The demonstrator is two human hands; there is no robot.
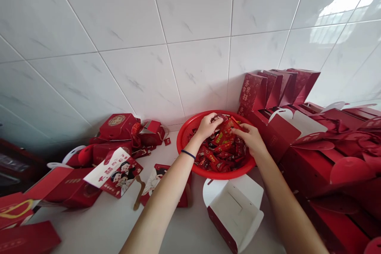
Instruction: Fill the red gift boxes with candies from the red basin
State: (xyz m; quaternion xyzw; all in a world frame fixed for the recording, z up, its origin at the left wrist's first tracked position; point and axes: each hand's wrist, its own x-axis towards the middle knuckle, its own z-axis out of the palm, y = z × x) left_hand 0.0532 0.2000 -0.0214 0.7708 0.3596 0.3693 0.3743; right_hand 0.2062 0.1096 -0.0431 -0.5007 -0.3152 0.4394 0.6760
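A round red plastic basket [183,149] stands against the tiled wall, filled with many small, shiny red wrapped candies [218,162]. My left hand [207,127] reaches over its left side, fingers closed on a small dark red candy packet [220,118] with white print. On the other side, my right hand [249,138] pinches the edge of a bigger bright red candy packet [226,133] with yellow print, which lies on top of the pile. Just in front of the basket sits an open gift box [238,206], white inside and dark red outside, with nothing in it.
Stacked open red boxes [312,158] crowd the right side, some with upright lids [253,91]. Folded red boxes [117,127] and a printed couple card [119,174] lie at left. Another printed box [153,178] lies partly behind my left forearm, beside a brown strip [139,192].
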